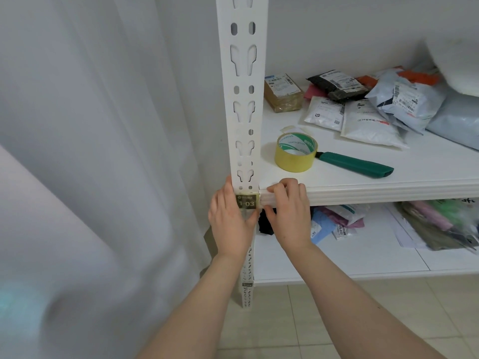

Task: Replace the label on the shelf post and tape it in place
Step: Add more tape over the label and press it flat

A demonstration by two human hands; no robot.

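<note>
Centre frame: fingers of my left hand (pixel 230 224) wrap the shelf post (pixel 243 99) under the label (pixel 246 202). My right hand (pixel 287 213) pinches the shelf edge (pixel 363 194). I should rub the tape (pixel 265 200) flat, without bubbles.

Mailer bags (pixel 368 120) pile up at the back right of the upper shelf board (pixel 427 161), with a brown parcel (pixel 283 93) at its back left. A green cutter (pixel 355 164) lies near the front edge. More packets (pixel 337 221) sit on the board below. A white curtain (pixel 103 125) hangs to the left.
</note>
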